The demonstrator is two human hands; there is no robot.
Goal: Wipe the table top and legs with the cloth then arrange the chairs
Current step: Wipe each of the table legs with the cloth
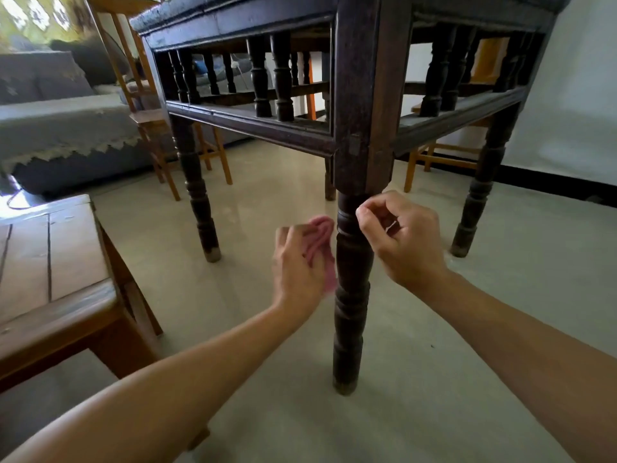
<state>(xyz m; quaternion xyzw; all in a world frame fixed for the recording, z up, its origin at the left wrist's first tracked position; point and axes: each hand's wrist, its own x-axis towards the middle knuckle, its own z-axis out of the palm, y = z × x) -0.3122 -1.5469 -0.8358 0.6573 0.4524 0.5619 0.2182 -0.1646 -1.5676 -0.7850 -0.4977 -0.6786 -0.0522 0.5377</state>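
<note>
A dark wooden table (253,125) with turned spindles fills the upper view, seen from low down. Its nearest leg (350,295) stands between my two hands. My left hand (297,265) holds a pink cloth (322,242) against the left side of that leg. My right hand (404,238) is just right of the leg, fingers curled with the fingertips beside the leg's upper ring and nothing visible in them. Two light wooden chairs stand behind the table, one at the left (153,125) and one at the right (444,158).
A low brown wooden table (56,295) sits close at my left. A grey sofa (50,128) with a lace-edged cover stands at the back left. A white wall with a black skirting (567,185) runs along the right. The floor is pale and smooth.
</note>
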